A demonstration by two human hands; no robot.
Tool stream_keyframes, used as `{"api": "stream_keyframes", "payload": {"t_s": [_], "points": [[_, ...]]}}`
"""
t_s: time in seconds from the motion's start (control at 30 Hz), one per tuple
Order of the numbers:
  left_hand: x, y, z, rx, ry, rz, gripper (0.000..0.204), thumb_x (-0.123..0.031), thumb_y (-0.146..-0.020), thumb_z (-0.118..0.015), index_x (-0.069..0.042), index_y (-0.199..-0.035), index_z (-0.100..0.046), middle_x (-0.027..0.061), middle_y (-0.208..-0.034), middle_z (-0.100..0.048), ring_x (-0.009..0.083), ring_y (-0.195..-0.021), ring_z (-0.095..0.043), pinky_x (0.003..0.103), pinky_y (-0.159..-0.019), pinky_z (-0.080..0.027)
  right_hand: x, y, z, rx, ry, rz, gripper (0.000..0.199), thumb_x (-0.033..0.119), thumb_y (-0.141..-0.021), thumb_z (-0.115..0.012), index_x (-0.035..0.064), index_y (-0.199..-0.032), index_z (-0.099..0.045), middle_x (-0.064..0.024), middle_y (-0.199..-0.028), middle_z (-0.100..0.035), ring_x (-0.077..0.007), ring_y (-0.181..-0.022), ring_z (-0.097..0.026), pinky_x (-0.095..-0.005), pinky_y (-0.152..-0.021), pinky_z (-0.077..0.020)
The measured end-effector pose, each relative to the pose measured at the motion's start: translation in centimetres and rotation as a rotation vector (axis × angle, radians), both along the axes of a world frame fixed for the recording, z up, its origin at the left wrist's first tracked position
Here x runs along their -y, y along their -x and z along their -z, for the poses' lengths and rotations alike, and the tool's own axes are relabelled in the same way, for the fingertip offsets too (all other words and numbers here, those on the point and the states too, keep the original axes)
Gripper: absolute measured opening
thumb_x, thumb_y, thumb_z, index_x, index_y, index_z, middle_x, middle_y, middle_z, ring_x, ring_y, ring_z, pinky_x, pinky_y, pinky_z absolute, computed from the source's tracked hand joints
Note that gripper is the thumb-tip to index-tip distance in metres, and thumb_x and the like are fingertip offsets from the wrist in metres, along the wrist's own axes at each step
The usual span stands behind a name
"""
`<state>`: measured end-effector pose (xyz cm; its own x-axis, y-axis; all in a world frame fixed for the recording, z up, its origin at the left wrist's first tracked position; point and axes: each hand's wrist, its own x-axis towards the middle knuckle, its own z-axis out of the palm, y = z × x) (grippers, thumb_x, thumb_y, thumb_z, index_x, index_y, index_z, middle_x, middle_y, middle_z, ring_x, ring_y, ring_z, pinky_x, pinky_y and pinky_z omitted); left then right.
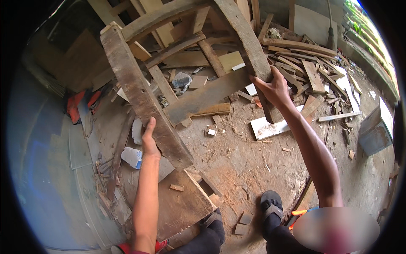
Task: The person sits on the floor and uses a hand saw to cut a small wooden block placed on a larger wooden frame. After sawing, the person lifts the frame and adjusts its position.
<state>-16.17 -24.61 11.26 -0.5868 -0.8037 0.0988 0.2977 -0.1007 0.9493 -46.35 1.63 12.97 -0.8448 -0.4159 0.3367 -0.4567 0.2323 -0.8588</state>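
Wooden frame [136,84] in both hands [149,142] [277,89]

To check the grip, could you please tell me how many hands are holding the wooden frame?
2: the left hand on the left side of the wooden frame, the right hand on its right side. Both are partly hidden.

Brown wooden frame [139,93] (greyish patches)

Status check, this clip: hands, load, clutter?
Left hand and right hand gripping wooden frame, one post each. Wood scraps and white board on floor, possibly underfoot hazards.
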Motion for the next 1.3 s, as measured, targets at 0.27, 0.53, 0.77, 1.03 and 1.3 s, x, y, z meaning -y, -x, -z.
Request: {"api": "stream_keyframes", "payload": {"t_s": [0.27,0.53,0.77,1.03,1.3], "points": [[-0.3,-0.6,0.0,-0.035,-0.155,0.134,0.054,-0.035,-0.088,-0.068,-0.004,-0.130,-0.054,0.0080,-0.121,-0.060,0.0212,-0.110,-0.059,0.035,-0.095,-0.046,-0.5,1.4,0.4,0.013,0.017,-0.135,0.079,0.047,-0.073,-0.082,-0.0059,-0.125,-0.056,-0.0201,-0.108,-0.069,-0.0257,-0.099,-0.068,-0.0350,-0.091,-0.0510],[-2.8,0.3,-0.9,-0.022,-0.151,-0.022,0.051,-0.040,-0.088,-0.067,-0.003,-0.122,-0.057,0.0094,-0.110,-0.064,0.0237,-0.098,-0.063,0.037,-0.086,-0.050,-1.5,2.2,1.3,0.092,-0.030,-0.069,0.071,0.043,-0.071,-0.084,-0.0049,-0.118,-0.062,-0.0173,-0.104,-0.070,-0.0218,-0.096,-0.068,-0.0340,-0.086,-0.0521],[-2.0,0.1,-0.1,-0.044,-0.166,-0.059,0.048,-0.039,-0.088,-0.067,-0.005,-0.120,-0.058,0.0078,-0.108,-0.065,0.0230,-0.096,-0.063,0.037,-0.086,-0.049,-1.0,2.0,1.4,-0.047,0.060,0.011,0.075,0.043,-0.067,-0.086,-0.0084,-0.116,-0.060,-0.0200,-0.108,-0.066,-0.0263,-0.098,-0.066,-0.0363,-0.087,-0.0515],[-1.3,-0.1,0.7,-0.010,-0.107,0.005,0.058,-0.042,-0.088,-0.067,-0.004,-0.131,-0.053,0.0056,-0.122,-0.059,0.0194,-0.109,-0.057,0.034,-0.095,-0.043,-1.5,1.6,0.5,0.052,-0.067,-0.070,0.088,0.056,-0.077,-0.078,-0.0105,-0.125,-0.045,-0.0222,-0.117,-0.059,-0.0243,-0.104,-0.061,-0.0341,-0.089,-0.0503],[-1.2,-0.1,1.8,0.093,0.094,-0.160,0.087,-0.073,-0.090,-0.043,-0.004,-0.144,-0.036,0.0106,-0.138,-0.047,0.0244,-0.125,-0.047,0.039,-0.106,-0.037,-2.1,2.7,2.2,0.145,0.197,-0.142,0.073,0.057,-0.095,-0.053,-0.0059,-0.132,-0.045,-0.0204,-0.121,-0.058,-0.0235,-0.116,-0.053,-0.0319,-0.100,-0.0398]]}}
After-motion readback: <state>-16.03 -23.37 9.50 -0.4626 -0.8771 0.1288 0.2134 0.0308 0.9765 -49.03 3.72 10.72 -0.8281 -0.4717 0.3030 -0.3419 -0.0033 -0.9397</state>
